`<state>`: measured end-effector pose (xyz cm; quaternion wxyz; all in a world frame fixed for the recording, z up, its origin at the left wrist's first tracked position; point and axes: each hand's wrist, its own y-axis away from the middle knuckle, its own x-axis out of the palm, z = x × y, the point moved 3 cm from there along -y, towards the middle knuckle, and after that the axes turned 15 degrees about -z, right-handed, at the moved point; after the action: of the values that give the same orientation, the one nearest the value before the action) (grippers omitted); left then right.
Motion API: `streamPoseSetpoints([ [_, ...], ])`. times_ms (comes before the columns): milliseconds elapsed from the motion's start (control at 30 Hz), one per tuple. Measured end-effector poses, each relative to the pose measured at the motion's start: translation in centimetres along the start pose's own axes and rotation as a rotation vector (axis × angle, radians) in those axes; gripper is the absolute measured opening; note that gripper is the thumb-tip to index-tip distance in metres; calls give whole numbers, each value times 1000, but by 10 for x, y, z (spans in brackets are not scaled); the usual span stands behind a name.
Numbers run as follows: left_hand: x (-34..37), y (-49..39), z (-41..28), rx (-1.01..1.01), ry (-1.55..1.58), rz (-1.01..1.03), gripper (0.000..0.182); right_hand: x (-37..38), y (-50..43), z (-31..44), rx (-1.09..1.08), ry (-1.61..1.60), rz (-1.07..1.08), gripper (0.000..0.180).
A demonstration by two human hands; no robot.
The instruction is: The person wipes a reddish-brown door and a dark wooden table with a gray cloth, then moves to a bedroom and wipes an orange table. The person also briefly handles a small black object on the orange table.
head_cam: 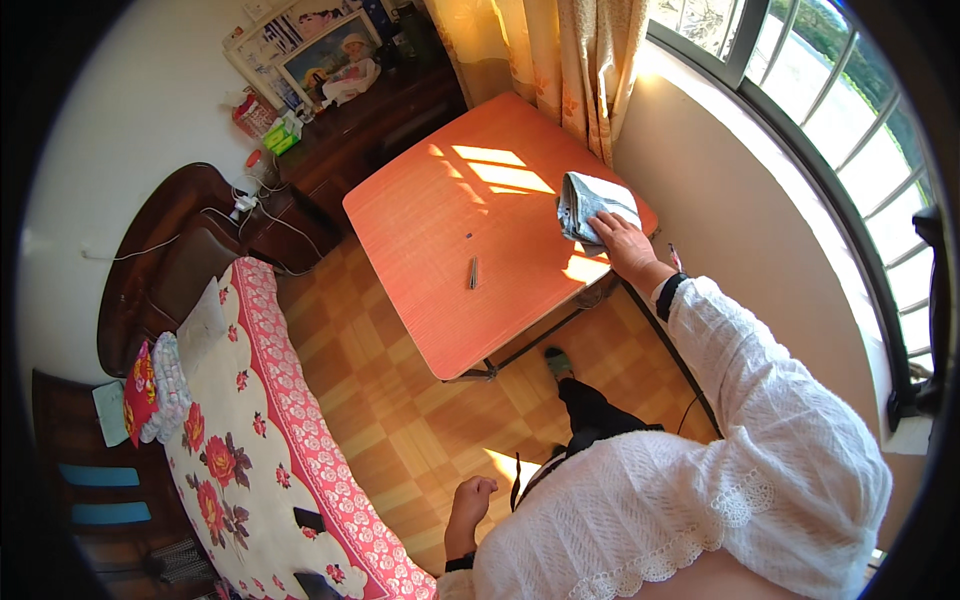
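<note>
My right hand point(627, 244) reaches out to the far right corner of the orange-red folding table point(427, 247). Its fingers lie over the near side of a folded light-blue denim garment point(589, 199), and the thumb is hard to make out. My left hand point(474, 498) hangs low beside my body, above the floor, with the fingers curled and nothing visible in them. A small narrow metal object point(473, 273), perhaps nail clippers, rests near the middle of the tabletop. Close to it lies a tiny dark-blue piece point(469, 235).
A bed with a floral sheet point(255, 450) runs along the left, with folded textiles point(166, 386) on it. Behind the table are a dark wooden cabinet point(375, 120) and a yellow curtain point(577, 75). White cables point(281, 217) trail over the nightstand. A barred window point(832, 112) is at right.
</note>
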<state>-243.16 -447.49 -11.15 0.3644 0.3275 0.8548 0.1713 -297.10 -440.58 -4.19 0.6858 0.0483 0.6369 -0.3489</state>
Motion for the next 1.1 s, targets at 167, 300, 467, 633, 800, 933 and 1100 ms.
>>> streamPoseSetpoints([
  [167, -3, -14, -30, -183, -34, -7, 32, 93, -7, 20, -68, -77, 393, 46],
  [300, 15, -39, -67, -250, -28, 58, 34, 162, -70, 62, -341, -256, 319, 21],
  [467, 33, -59, -94, -270, 11, 44, 36, 234, -128, 104, -418, -262, 304, 23],
  [633, 36, -58, -98, -295, -15, 25, 33, 259, -159, 119, -452, -179, 284, 24],
  [800, 38, -62, -103, -255, -41, 17, 33, 266, -169, 118, -520, -176, 338, 18],
  [933, 37, -74, -107, -320, 35, -9, 34, 271, -172, 121, -587, -138, 322, 16],
  [1100, 31, -94, -102, -238, 16, 30, 33, 288, -161, 130, -755, 206, 245, 16],
])
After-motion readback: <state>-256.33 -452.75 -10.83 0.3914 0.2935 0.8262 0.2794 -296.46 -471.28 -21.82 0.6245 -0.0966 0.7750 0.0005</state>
